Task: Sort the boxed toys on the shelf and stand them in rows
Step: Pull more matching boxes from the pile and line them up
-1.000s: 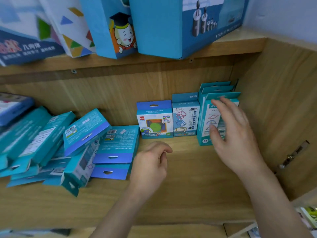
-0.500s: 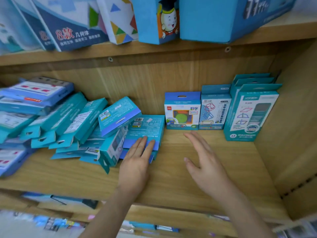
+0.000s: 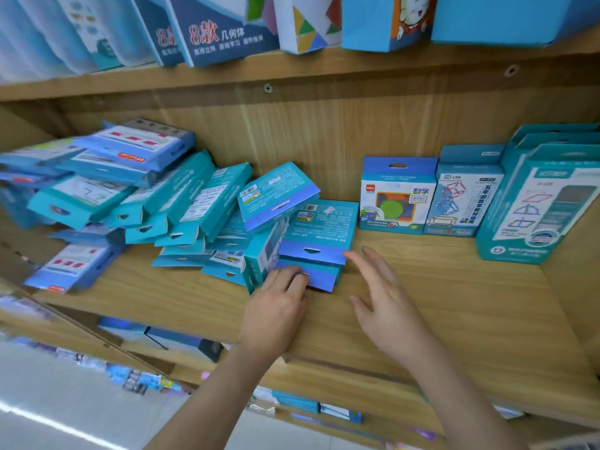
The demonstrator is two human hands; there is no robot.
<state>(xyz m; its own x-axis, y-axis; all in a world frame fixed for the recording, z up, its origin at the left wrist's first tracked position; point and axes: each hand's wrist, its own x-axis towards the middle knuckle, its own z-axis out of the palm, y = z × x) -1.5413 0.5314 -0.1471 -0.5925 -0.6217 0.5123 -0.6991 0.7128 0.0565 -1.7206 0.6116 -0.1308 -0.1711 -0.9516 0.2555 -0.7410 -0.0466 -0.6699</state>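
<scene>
A jumbled pile of teal and blue toy boxes (image 3: 181,206) lies flat across the left half of the wooden shelf (image 3: 454,303). At the pile's right end two flat blue boxes (image 3: 319,233) are stacked. My left hand (image 3: 279,306) rests with curled fingertips on the front edge of the lower one. My right hand (image 3: 380,303) hovers just right of that stack, fingers spread, holding nothing. Against the back stand a small blue box (image 3: 397,196), a taller one (image 3: 464,193) and a row of tall teal boxes (image 3: 535,203) at the far right.
Large boxes (image 3: 224,30) stand on the shelf above. The cabinet's side wall (image 3: 581,271) closes the right end. Bare wood lies in front of the standing boxes. A lower shelf (image 3: 181,339) holds more items.
The view shifted left and closer. My left hand slid back from the top of the flat blue stack to its front edge and curled. My right hand moved left toward that stack.
</scene>
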